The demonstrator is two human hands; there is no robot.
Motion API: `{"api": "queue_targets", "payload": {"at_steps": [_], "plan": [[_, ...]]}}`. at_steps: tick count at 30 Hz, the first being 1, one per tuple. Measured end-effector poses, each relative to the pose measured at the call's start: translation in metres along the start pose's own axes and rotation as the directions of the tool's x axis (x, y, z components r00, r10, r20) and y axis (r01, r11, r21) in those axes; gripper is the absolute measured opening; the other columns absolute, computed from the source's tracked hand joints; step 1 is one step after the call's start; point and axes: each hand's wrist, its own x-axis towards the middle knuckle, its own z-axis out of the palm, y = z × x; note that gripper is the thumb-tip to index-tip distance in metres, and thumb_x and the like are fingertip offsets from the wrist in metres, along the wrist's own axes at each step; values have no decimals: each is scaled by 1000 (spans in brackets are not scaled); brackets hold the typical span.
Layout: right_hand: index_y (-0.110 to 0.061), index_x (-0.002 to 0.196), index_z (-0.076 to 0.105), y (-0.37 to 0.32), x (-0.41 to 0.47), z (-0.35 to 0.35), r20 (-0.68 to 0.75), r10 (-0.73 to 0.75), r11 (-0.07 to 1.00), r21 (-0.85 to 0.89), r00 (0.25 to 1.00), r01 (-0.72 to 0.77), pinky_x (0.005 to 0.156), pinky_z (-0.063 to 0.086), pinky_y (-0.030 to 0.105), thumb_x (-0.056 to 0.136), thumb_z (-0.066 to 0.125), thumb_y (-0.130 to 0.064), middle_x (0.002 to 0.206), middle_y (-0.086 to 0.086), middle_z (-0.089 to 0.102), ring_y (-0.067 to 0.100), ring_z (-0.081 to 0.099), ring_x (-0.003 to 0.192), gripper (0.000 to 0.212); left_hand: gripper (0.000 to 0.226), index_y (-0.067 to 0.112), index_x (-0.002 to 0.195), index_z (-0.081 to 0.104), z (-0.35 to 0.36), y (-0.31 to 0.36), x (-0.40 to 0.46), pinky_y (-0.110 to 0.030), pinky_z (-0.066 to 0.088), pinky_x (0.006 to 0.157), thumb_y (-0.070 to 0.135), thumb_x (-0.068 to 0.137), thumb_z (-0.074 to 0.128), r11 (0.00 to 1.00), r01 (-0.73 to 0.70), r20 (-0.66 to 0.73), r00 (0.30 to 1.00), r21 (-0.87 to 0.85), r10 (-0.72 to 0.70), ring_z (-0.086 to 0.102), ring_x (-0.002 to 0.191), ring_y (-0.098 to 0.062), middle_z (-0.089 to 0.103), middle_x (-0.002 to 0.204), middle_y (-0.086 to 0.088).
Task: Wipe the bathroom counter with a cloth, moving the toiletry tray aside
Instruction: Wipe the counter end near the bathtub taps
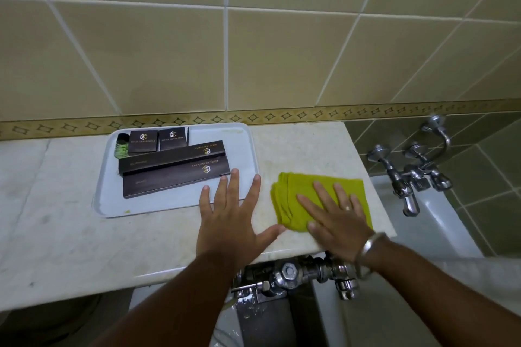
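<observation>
A folded yellow-green cloth [298, 191] lies on the pale marble counter [84, 228] near its right end. My right hand [335, 217] presses flat on the cloth, fingers spread. A white toiletry tray [242, 155] sits to the left of the cloth against the wall, carrying several dark boxes [174, 177] and a small green bottle [121, 145]. My left hand [228, 214] is open with fingers spread, its fingertips over the tray's front right corner and its palm on the counter.
Chrome wall taps [408, 175] stand over a white tub [439, 222] to the right of the counter's end. A chrome valve [290, 273] sits below the counter's front edge. Tiled wall [253, 51] rises directly behind the tray.
</observation>
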Motion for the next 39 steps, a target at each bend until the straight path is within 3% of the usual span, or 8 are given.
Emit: {"api": "queue_targets", "payload": {"at_steps": [7, 14, 17, 21, 24, 30, 36, 39], "plan": [[-55, 143, -5, 23, 124, -48, 11, 270, 960, 69, 963, -270, 114, -5, 59, 93, 19, -58, 161, -8, -17, 36, -13, 146, 56, 97, 34, 157, 18, 1, -1, 1, -59, 7, 117, 91, 78, 21, 999, 25, 3, 1000, -23, -25, 18, 149, -34, 11, 164, -13], [-63, 135, -18, 9, -14, 10, -73, 104, 992, 79, 992, -99, 112, -2, 60, 85, 6, -68, 154, -15, -25, 38, -10, 146, 56, 97, 34, 156, 20, -2, 0, 1, -59, 7, 117, 91, 77, 20, 1000, 13, 18, 1000, -19, -13, 19, 149, -35, 13, 164, -14], [-69, 132, -13, 10, -43, 10, -53, 176, 980, 105, 983, -170, 111, 4, 60, 80, 8, -75, 158, -17, -13, 36, -2, 147, 57, 97, 33, 156, 22, -1, 0, 1, -59, 8, 116, 90, 78, 21, 1000, 7, 14, 1000, -17, -7, 21, 148, -36, 16, 163, -16], [-63, 137, -5, -11, 28, -12, -94, 398, 909, 171, 912, -379, 109, -1, 65, 75, 9, -81, 162, -9, -8, 39, -5, 146, 66, 96, 32, 155, 26, 0, 0, 1, -60, 11, 115, 89, 78, 26, 1000, 6, 1, 1000, -23, -6, 24, 146, -37, 20, 162, -17], [-59, 140, -1, -9, 103, -41, -68, 443, 885, 194, 894, -423, 109, 0, 67, 74, 11, -82, 162, -8, -8, 40, -7, 146, 71, 96, 33, 155, 26, 2, 0, 2, -60, 11, 115, 90, 77, 28, 1000, 9, -6, 1000, -28, -9, 24, 146, -37, 20, 162, -16], [-56, 142, -2, -5, 150, -60, 38, 427, 889, 164, 903, -428, 109, -1, 67, 75, 12, -82, 162, -8, -11, 40, -11, 146, 73, 96, 36, 156, 19, 2, -2, 2, -59, 9, 116, 91, 78, 20, 1000, 14, -10, 1000, -16, -14, 20, 148, -35, 16, 163, -14], [-59, 139, -9, -35, 25, -3, -78, 240, 966, 117, 968, -231, 107, -10, 64, 76, 3, -80, 161, -9, -9, 39, -9, 146, 67, 101, 32, 155, 27, 3, -2, 1, -61, 13, 114, 94, 75, 24, 999, -7, -46, 999, -50, 4, 27, 145, -36, 23, 161, -16], [-59, 139, -5, -45, -19, 14, -76, 233, 969, 97, 969, -225, 106, -10, 65, 79, 9, -79, 162, -8, -7, 39, -9, 145, 65, 96, 34, 156, 23, 2, -2, 1, -61, 11, 114, 91, 79, 22, 998, -33, -42, 999, -61, 30, 26, 146, -36, 20, 162, -17]]}}
